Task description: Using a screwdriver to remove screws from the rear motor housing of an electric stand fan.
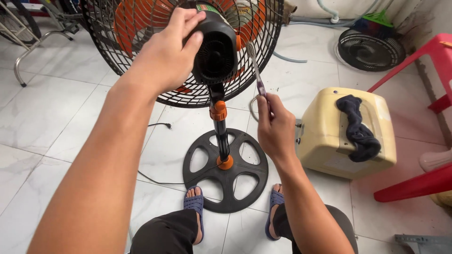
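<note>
Head view shows your left hand (167,49) clasping the black motor housing (216,47) of the standing fan (225,162) just ahead of your feet, while your right hand (275,129) grips a screwdriver (256,70) tip-up beside it, the housing still on.

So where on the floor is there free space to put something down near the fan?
Bare tile lies left of the fan base, crossed only by the black cord. A smaller patch lies between the cream box and the spare fan grille. Around the base it is crowded: feet, box, red chair.
</note>
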